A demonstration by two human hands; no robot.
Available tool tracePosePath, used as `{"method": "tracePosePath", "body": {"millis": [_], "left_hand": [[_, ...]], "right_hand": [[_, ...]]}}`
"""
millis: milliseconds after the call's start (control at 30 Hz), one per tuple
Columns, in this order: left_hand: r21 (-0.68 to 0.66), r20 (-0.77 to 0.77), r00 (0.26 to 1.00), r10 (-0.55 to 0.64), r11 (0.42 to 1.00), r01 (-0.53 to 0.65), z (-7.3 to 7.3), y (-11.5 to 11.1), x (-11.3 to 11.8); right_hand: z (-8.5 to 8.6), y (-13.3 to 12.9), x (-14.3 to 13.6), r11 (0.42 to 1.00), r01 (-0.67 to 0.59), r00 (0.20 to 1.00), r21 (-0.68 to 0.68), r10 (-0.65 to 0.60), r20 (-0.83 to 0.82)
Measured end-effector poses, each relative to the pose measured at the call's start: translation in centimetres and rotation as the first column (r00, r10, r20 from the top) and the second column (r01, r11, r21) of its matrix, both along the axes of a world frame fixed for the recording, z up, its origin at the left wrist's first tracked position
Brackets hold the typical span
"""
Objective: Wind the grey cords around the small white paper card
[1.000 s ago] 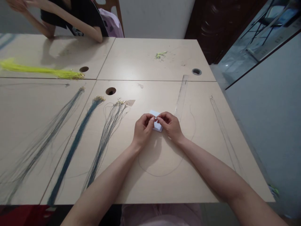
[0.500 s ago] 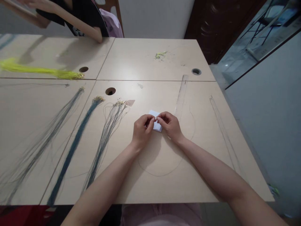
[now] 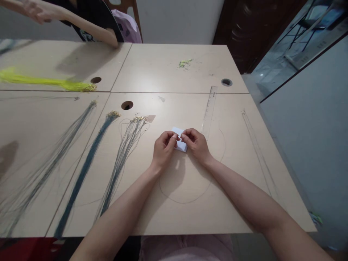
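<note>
Three cord bundles [image 3: 88, 165] leftmost, left hand [image 3: 164, 148] pinching a tiny piece [image 3: 179, 136] too small to identify, thin cord [image 3: 185, 203] looping below between the wrists, white pad [image 3: 181, 146] just beneath the piece, right hand [image 3: 197, 145] pinching its other side, clear ruler [image 3: 208, 112] beyond.

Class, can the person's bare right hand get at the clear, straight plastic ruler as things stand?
Probably yes: the ruler lies just beyond the right hand, with nothing visible between them, though that hand seems occupied with something too small to make out.

Left hand [image 3: 164, 148] and right hand [image 3: 196, 145] in a pinch on something tiny [image 3: 179, 136], white pad [image 3: 181, 146] beneath
</note>
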State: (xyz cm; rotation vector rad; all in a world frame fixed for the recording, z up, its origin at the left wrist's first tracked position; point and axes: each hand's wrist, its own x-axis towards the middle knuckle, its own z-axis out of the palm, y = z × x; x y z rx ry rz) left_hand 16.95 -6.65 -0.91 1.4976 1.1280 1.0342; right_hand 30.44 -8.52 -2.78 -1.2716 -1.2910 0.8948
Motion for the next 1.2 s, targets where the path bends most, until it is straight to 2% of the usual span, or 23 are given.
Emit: {"method": "tracePosePath", "body": {"millis": [167, 500, 767, 1033, 1200], "left_hand": [[-0.016, 0.036, 0.999, 0.039, 0.999, -0.038, -0.4, 0.1, 0.0], [0.231, -0.152, 0.985, 0.077, 0.972, -0.040, -1.1, 0.3, -0.3], [0.377, -0.223, 0.970, 0.095, 0.926, -0.004, -0.7, 0.3, -0.4], [0.425, -0.215, 0.972, 0.093, 0.905, 0.008, -0.5, 0.2, -0.3], [0.393, -0.210, 0.974, 0.084, 0.920, 0.006, -0.4, 0.2, -0.3]], "right_hand": [[0.1, 0.0, 0.1, 1.000, -0.008, 0.999, 0.004, 0.008, -0.033], [0.2, 0.0, 0.0, 0.998, -0.051, 0.992, -0.026, 0.048, -0.113], [0.4, 0.1, 0.2, 0.995, -0.088, 0.983, -0.049, 0.079, -0.167], [0.5, 0.2, 0.3, 0.992, -0.101, 0.979, -0.078, 0.085, -0.184], [0.4, 0.2, 0.3, 0.991, -0.107, 0.979, -0.079, 0.092, -0.182]]}}
